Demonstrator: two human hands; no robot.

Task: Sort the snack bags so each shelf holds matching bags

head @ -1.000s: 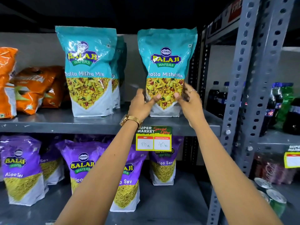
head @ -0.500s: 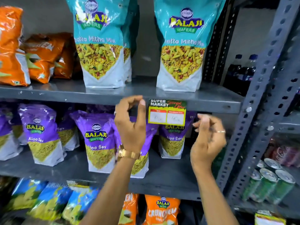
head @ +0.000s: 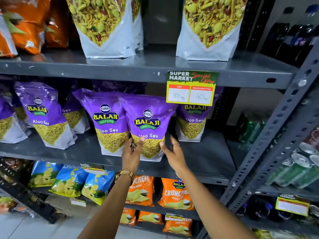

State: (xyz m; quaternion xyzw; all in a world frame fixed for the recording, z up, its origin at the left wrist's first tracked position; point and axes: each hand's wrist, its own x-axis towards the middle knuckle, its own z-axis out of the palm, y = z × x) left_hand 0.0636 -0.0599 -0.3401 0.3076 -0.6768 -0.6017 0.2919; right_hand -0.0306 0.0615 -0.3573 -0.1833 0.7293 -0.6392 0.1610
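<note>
**Hands drop to the purple shelf**

Both our hands have come down from the price tag [head: 191,88] level to the middle shelf [head: 203,157], and our view has tilted lower, cutting off the tops of the teal-and-white bags [head: 107,31] above. Our left hand [head: 132,155] now rests its thumb and fingers on the lower front of the purple Aloo Sev bag [head: 148,125]; its grip is loose and not closed round the bag. Our right hand [head: 172,152] is spread open just beside the bag's right edge. That bag stands upright at the front of the grey metal shelf, overlapping a matching purple bag [head: 105,118]. Below sit blue bags [head: 69,181] and orange Crunchex bags [head: 174,194]. Perforated grey uprights [head: 276,135] frame the right side, with cans [head: 300,168] beyond.
</note>
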